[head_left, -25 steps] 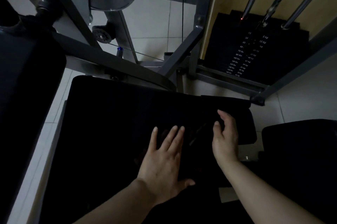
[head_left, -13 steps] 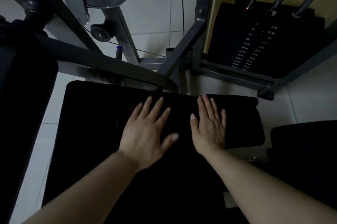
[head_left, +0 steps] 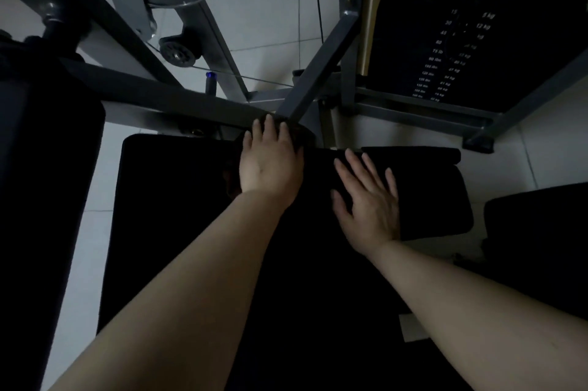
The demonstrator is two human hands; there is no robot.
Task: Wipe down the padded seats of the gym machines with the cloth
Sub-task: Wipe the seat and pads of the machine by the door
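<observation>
One black padded seat (head_left: 178, 215) fills the centre and lower part of the frame, its near end cut off by the bottom edge. Two more dark pads show only in part: one (head_left: 47, 199) down the left edge, one (head_left: 541, 247) at the right edge. The grey machine frame (head_left: 318, 72) crosses the upper half, its top out of view. One weight stack (head_left: 461, 40) sits upper right, its lower numbers too dim to read.

Two bare hands lie flat on the seat's far end. The left hand (head_left: 270, 164) has fingers straight and together, tips at the seat's far edge by the frame. The right hand (head_left: 369, 199) has fingers spread, palm down. In this dark the cloth cannot be made out against the black padding, so whether either hand presses it is unclear.
</observation>
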